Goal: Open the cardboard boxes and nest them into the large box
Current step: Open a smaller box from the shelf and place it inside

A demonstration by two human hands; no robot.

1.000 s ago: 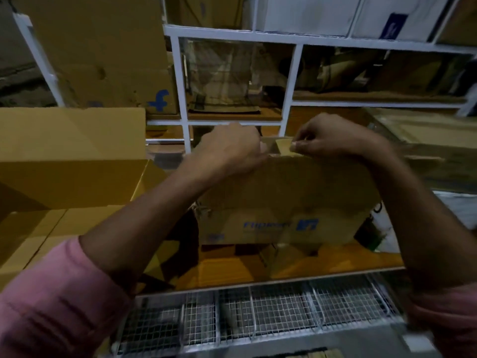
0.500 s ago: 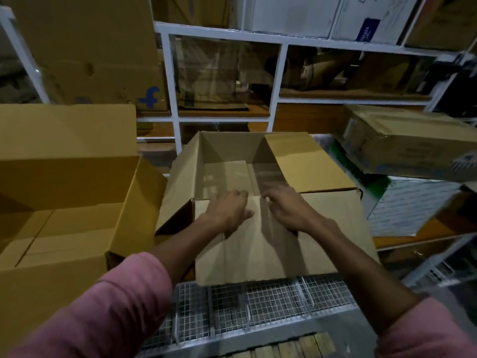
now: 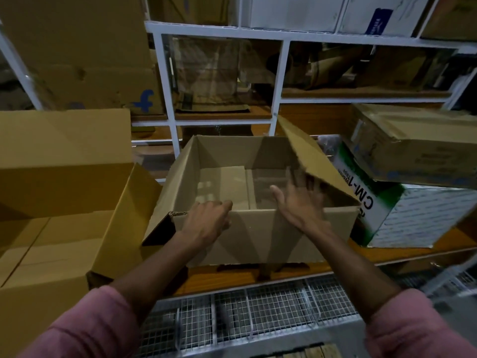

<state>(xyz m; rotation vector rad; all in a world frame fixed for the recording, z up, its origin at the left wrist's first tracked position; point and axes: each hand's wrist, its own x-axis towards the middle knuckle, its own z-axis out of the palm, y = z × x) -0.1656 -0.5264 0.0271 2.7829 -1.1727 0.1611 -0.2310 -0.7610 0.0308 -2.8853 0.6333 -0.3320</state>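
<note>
A brown cardboard box [image 3: 260, 236] stands open on the wooden shelf in front of me, its inside empty. My left hand [image 3: 206, 223] grips the box's near rim at the left, fingers curled over the edge. My right hand [image 3: 299, 202] is blurred, fingers spread, reaching over the near rim toward the right flap [image 3: 312, 158], which stands tilted up. Whether it touches the flap I cannot tell. A larger yellow box [image 3: 59, 228] sits open at the left, its flaps up.
At the right lie a white and green carton [image 3: 413, 218] and a brown carton [image 3: 423, 140] stacked on it. White metal shelving [image 3: 278, 81] with more cardboard rises behind. A wire mesh shelf [image 3: 258, 313] runs below the wooden board [image 3: 245, 277].
The box was held up closed, then set down and opened. Its near flap has folded down outside. My right hand moved up toward the right flap, and the left moved onto the rim.
</note>
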